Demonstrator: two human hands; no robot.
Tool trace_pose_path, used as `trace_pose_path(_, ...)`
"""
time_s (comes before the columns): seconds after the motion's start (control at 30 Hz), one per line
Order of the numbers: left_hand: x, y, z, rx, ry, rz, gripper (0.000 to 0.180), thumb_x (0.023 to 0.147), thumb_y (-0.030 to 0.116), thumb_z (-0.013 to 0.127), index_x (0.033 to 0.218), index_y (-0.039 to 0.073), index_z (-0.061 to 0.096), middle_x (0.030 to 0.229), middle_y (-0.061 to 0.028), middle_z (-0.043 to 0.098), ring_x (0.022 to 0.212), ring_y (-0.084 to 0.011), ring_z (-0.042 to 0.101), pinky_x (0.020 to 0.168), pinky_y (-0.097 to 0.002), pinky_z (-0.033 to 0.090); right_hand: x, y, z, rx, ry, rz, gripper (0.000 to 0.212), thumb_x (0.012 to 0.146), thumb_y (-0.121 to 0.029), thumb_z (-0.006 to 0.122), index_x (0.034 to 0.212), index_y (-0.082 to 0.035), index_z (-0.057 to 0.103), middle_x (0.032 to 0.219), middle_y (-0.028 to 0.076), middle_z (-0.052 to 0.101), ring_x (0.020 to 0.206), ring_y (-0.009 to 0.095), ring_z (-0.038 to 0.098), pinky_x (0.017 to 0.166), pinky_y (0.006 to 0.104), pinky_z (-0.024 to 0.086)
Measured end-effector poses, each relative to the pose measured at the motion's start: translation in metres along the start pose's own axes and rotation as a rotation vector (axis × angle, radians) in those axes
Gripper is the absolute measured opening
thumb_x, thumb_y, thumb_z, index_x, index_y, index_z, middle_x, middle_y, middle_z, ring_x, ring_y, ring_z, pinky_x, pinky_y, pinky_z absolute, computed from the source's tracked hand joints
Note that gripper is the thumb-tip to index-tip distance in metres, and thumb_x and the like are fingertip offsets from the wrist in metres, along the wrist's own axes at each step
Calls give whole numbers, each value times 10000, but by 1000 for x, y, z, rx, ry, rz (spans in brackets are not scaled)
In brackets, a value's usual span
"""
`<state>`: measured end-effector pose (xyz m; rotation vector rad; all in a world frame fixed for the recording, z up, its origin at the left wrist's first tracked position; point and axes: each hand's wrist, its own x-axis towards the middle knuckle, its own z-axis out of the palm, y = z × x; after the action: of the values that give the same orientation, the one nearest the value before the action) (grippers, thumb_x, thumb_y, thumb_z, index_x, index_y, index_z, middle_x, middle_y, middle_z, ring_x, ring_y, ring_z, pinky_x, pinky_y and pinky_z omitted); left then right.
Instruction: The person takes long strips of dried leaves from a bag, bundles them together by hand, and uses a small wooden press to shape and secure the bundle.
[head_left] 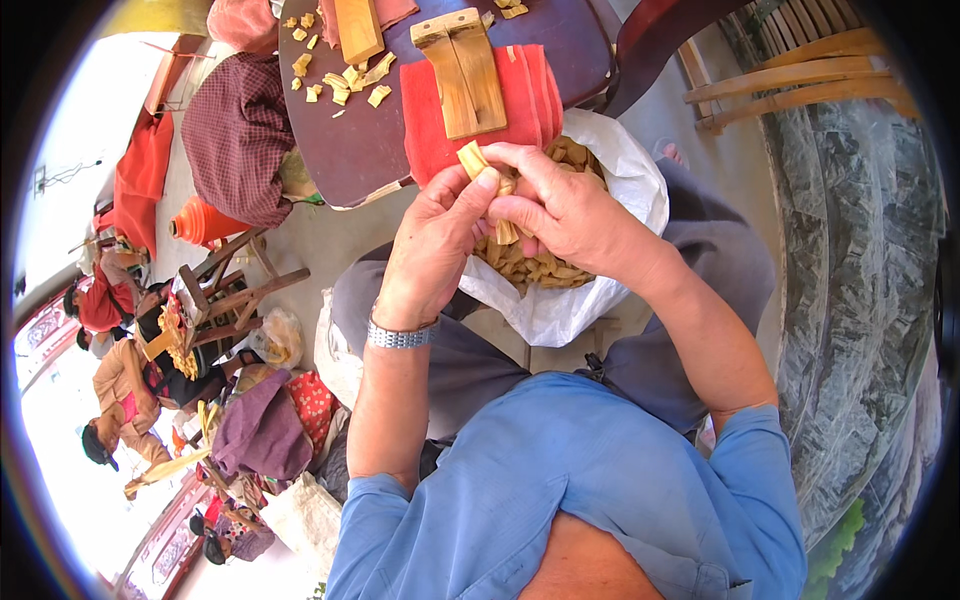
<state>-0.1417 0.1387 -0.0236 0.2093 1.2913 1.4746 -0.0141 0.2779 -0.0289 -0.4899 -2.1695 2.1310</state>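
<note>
In front of me, my left hand (432,235) and my right hand (575,215) meet, fingers closed around a pale yellow folded strip (471,157). Its upper end sticks out past my left thumb; the fingers hide its middle. I cannot tell what it is made of. Below the hands, between my knees, an open white sack (642,195) holds many brownish-yellow pieces (535,270). Just beyond my fingers, a small wooden board with a crossbar (470,90) lies on a folded red cloth (425,125).
The board and cloth rest at the near edge of a dark red table (345,160). Cut yellow pieces (345,82) and a wooden block (358,30) lie on it. At left stands a wooden stool (245,285); several people (125,385) sit farther off. Plastic-wrapped slabs (850,300) stand at right.
</note>
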Motion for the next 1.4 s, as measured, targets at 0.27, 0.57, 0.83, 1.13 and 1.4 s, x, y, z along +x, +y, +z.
trace_pose_path(0.27,-13,-3,-11,90,-70,-58,340,1045,222,573,1294,-10,575,1186,-75,675,1098,-153,637,963,-314,494,0,1,3,-146,-44,2,562,960,-239,667,1429,-52,420,1086,263,681,988,398,695,823,452,545)
trace_pose_path(0.57,-6,-2,-8,112,87,79,323,1015,209,637,1256,-4,598,1116,-52,687,1022,-105,636,914,-298,508,2,9,13,-130,55,-91,578,959,-161,663,1466,-69,400,924,196,709,876,359,708,759,420,531)
trace_pose_path(0.83,1,-1,6,78,167,134,233,1021,229,639,1127,21,625,971,-29,687,844,-74,619,727,-233,500,3,10,10,-186,72,-66,729,920,-275,735,1498,-46,354,937,178,706,822,339,702,771,404,539)
trace_pose_path(1.13,7,38,-19,189,139,113,227,1028,163,597,1205,25,632,900,-4,633,736,-94,573,691,-246,467,14,1,-24,-160,353,-190,452,970,-121,668,1398,-87,526,900,89,699,776,164,667,717,299,537)
trace_pose_path(1.4,11,57,-13,605,121,165,223,1006,123,619,1202,21,651,902,57,595,763,-28,489,711,-200,415,33,3,-23,-656,428,-606,429,888,-190,731,1299,-121,630,986,97,665,873,267,679,747,384,557)
